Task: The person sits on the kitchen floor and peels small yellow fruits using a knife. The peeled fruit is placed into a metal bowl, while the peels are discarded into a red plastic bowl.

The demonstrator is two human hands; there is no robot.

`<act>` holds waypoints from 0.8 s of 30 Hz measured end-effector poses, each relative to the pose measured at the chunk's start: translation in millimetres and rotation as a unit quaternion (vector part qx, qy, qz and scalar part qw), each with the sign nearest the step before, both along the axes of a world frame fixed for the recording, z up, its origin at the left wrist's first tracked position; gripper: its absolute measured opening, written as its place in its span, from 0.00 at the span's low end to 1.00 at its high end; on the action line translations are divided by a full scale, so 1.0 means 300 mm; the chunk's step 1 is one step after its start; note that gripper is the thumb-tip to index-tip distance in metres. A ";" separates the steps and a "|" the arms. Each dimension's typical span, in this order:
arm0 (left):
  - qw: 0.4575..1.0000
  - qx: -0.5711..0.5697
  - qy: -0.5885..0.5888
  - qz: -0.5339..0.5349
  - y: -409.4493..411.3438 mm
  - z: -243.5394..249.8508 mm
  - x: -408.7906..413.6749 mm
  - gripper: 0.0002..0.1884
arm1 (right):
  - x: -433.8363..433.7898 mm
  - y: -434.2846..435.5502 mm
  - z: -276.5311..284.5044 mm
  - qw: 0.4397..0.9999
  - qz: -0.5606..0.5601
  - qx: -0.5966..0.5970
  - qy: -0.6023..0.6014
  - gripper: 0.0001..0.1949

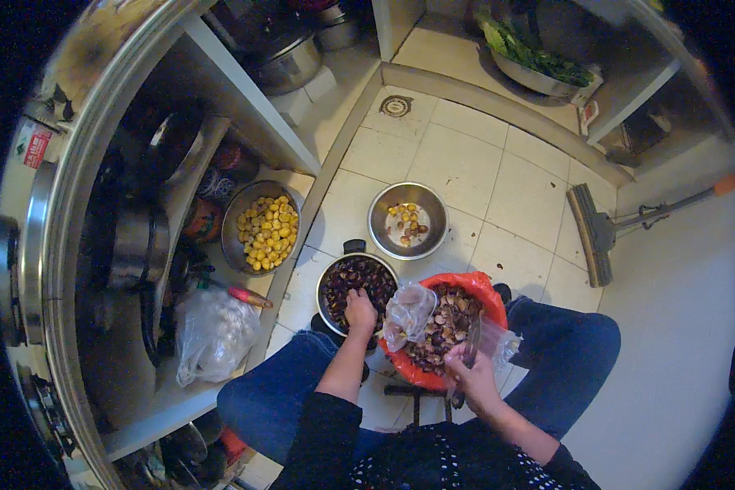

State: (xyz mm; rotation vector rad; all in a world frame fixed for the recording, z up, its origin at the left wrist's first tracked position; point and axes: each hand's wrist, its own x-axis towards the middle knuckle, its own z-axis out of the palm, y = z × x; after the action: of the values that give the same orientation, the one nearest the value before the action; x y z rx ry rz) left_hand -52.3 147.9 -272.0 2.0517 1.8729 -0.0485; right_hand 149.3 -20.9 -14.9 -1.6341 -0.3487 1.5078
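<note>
My left hand [361,312] reaches into a two-handled pot [320,293] of dark unpeeled chestnuts [349,278]; its fingertips are among them, and whether they grip one cannot be made out. In my right hand [474,375] is a knife [476,337], held over a bin lined with a red plastic bag [489,289]. Brown chestnut shells [447,324] fill the bin, and clear plastic bags [409,309] lie at its rim. Beyond it, a steel bowl [376,236] contains several yellow and brown chestnuts [407,223].
At left, a metal bowl [231,245] of peeled yellow chestnuts [269,233] sits on the cabinet base, with a knotted plastic bag [217,337] nearer me. A sponge mop [594,236] leans by the right wall. Leafy greens [533,58] fill a basin in the far cabinet.
</note>
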 end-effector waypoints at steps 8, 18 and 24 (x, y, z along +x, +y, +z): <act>1.000 0.011 0.000 -0.001 0.023 -0.018 -0.012 0.15 | -0.008 -0.026 -0.058 0.999 0.002 0.041 0.024 0.06; 0.818 -0.040 -0.487 0.303 0.197 0.316 -0.102 0.12 | -0.035 -0.056 0.011 0.996 0.027 0.078 0.035 0.07; 0.845 0.071 -0.528 0.042 -0.048 0.862 0.053 0.14 | -0.019 -0.084 0.039 0.986 -0.001 0.159 0.045 0.08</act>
State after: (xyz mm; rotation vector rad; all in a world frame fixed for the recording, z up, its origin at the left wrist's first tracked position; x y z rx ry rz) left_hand -36.5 133.6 -13.5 1.5012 1.2263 1.0461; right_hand 143.7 -46.1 -3.4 -1.3118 -0.5096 1.4353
